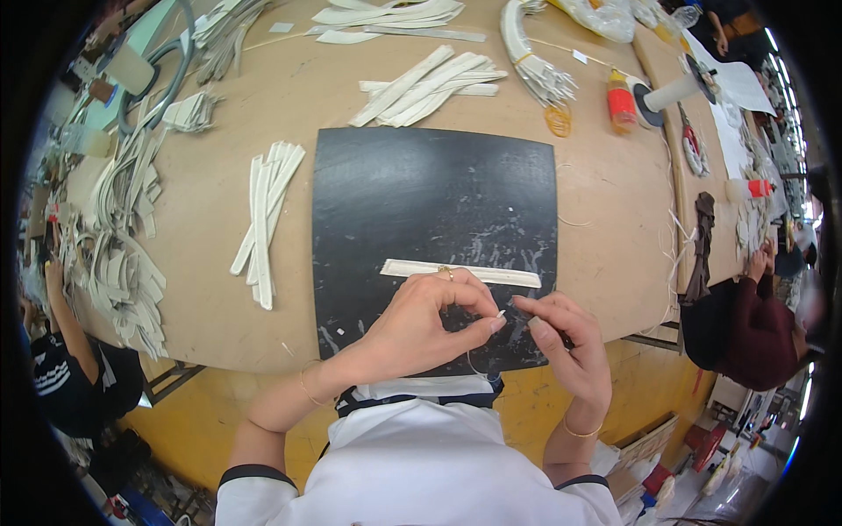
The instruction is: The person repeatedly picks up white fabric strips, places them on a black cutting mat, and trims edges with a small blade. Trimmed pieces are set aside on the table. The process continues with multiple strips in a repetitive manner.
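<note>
Over the near part of a black mat (421,193), my left hand (430,316) pinches a small white end between thumb and forefinger. A thin pale cord (474,361) hangs below it and seems to belong to that end. Close by on the right, my right hand (570,344) has its thumb and forefinger apart, with nothing visible between them; its other fingers are partly curled and hidden. Just beyond both hands, a flat cream fabric strip (491,275) lies crosswise on the mat, the left hand's fingers reaching its near edge.
Crossed cream strips (267,219) lie left of the mat, and a larger pile (430,88) beyond it. Bundled strips (526,57) stand farther right, near a red-and-yellow bottle (621,103) and a spool (671,95). Grey-white pieces (118,254) cover the left side. Other people sit at both sides.
</note>
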### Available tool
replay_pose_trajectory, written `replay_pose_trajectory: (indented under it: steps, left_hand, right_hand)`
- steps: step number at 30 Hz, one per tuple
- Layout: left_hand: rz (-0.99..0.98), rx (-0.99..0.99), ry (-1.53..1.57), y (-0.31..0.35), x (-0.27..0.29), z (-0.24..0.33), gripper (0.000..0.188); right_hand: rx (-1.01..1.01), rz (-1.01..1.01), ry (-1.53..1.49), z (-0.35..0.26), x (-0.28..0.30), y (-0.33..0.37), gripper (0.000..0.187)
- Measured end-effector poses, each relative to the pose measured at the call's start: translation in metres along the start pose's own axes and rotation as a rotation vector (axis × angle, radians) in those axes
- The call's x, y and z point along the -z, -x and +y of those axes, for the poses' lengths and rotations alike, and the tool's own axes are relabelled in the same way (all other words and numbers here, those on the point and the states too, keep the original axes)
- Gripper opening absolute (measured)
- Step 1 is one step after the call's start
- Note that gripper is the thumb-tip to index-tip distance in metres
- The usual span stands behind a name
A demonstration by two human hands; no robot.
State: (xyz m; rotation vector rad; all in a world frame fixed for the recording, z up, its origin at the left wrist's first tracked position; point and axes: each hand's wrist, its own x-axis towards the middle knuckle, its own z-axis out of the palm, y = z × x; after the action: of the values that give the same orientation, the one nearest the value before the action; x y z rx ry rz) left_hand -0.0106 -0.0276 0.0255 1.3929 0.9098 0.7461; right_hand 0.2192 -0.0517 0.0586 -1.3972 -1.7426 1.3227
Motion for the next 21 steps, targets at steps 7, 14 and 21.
replay_pose_trajectory:
  steps: [7, 14, 21]
  left_hand:
    - [-0.132, -0.006, -0.096, -0.028, -0.013, 0.016, 0.007]
    - [-0.238, 0.055, -0.136, -0.045, -0.027, 0.023, 0.006]
    - [-0.078, 0.003, -0.042, -0.043, -0.040, 0.015, 0.008]
  right_hand:
    - [0.023, 0.041, -0.060, 0.005, 0.013, 0.004, 0.022]
    - [0.025, 0.129, -0.091, 0.025, 0.025, 0.016, 0.016]
    - [-0.150, 0.480, -0.545, 0.035, 0.013, 0.017, 0.019]
